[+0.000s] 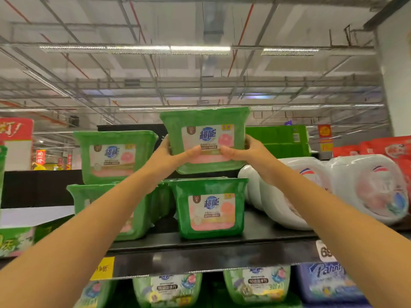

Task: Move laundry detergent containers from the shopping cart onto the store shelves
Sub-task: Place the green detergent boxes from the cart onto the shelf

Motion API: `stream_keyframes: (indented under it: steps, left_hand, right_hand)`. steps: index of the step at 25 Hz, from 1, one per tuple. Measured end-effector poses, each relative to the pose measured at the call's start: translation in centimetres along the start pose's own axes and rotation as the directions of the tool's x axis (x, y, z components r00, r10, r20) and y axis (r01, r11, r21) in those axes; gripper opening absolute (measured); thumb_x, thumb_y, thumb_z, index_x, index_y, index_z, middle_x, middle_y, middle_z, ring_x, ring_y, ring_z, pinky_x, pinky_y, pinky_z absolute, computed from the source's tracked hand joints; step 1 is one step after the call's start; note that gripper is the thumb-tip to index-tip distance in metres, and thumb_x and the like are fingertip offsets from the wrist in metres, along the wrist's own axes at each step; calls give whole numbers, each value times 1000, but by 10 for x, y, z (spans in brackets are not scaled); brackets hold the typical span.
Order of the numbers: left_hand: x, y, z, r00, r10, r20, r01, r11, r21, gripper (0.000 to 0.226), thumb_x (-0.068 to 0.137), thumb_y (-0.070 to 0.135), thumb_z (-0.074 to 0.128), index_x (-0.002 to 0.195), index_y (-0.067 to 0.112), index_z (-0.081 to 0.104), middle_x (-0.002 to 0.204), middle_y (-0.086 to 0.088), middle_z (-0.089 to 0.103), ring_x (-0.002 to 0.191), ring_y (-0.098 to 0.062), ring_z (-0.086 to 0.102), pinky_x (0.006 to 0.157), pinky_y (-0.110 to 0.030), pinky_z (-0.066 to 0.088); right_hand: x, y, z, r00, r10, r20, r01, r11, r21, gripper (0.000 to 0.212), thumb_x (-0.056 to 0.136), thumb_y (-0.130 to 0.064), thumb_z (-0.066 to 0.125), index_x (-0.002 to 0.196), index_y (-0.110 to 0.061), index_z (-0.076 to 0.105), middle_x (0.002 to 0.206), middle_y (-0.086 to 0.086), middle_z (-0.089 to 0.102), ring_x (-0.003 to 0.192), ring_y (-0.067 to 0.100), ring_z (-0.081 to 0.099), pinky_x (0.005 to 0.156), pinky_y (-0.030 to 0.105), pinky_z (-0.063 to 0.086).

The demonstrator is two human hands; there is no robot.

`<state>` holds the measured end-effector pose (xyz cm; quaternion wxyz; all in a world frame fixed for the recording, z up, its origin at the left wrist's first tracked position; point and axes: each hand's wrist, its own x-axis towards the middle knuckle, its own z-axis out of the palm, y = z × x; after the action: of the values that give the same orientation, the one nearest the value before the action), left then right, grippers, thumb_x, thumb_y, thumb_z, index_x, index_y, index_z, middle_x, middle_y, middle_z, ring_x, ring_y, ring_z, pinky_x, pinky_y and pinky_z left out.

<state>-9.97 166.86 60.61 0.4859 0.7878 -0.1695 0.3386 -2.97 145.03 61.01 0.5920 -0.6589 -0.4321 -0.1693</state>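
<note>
Both hands form the grip: the left hand [175,156] and right hand [242,154] clasp the lower sides of a green tub [206,138] of detergent, thumbs pressed across the front near its label and the other fingers wrapped round the ends. The tub is raised at the top shelf [222,241], directly over a matching lower tub [211,207]; whether the two touch yet I cannot tell. It sits upright, lid up and label facing the person, its long axis running left to right along the shelf edge, close to level. To the left a two-high stack [115,156] of the same tubs already stands, and white jugs [367,187] lie to the right. So stocking looks well underway, with this tub about to be set down; the shopping cart is out of view, so what remains is unknown.
</note>
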Motion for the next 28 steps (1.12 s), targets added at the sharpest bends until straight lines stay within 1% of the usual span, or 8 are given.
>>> stream_keyframes:
  steps: [3,9,13,17,21,23,25,28]
  left_hand:
    - [15,-19,3,998,-48,43,48,999,-11,79,52,60,77,123,37,50,97,26,70,85,8,67,78,-17,45]
    - [25,-35,7,979,-176,102,176,984,11,47,59,58,74,96,46,47,92,24,63,75,8,64,59,-16,40]
    - [14,-37,12,985,-166,47,166,986,3,76,55,62,73,123,36,50,114,12,65,95,-3,64,72,-19,47]
    - [-19,-58,26,970,-110,-216,128,989,70,116,50,64,82,147,23,32,139,1,50,123,-19,51,101,-42,45]
    - [-40,-69,45,925,-117,-360,134,991,22,102,48,65,78,136,23,46,131,0,57,122,-19,53,100,-40,47]
    - [-39,-71,47,914,-118,-388,138,990,22,91,58,57,81,135,22,49,127,0,59,121,-20,53,99,-38,47]
    - [-39,-72,47,908,-125,-400,145,989,20,86,62,54,81,135,21,50,123,1,60,119,-20,54,96,-35,46]
    - [-39,-75,46,909,-147,-391,155,988,-12,87,62,56,79,136,20,50,127,-3,61,117,-20,54,95,-35,46]
  right_hand:
    - [9,25,2,999,52,-6,-52,999,-6,57,65,-36,83,116,-25,60,102,-13,73,92,5,71,73,16,55]
    - [14,50,6,995,90,-33,-88,995,41,41,71,-35,82,104,-36,58,92,-20,74,84,-1,70,64,12,54]
    - [4,47,6,994,110,-24,-109,994,13,53,64,-46,81,105,-48,48,96,-23,68,83,-8,68,63,9,52]
    - [-22,60,7,991,135,-17,-136,988,-79,88,54,-50,87,128,-38,42,115,-20,61,103,-1,61,79,19,54]
    - [-36,72,17,988,87,-128,-109,978,-179,79,56,-40,90,114,-50,38,112,-21,61,108,7,59,89,29,53]
    - [-37,73,21,985,54,-162,-84,980,-182,75,59,-36,90,111,-52,39,105,-26,59,102,1,60,81,19,52]
    - [-39,74,24,982,34,-184,-70,978,-195,78,60,-37,89,121,-45,40,103,-26,59,99,-2,59,77,15,49]
    - [-42,75,30,974,18,-224,-68,974,-215,88,61,-40,88,134,-34,39,105,-24,60,101,4,62,85,24,53]
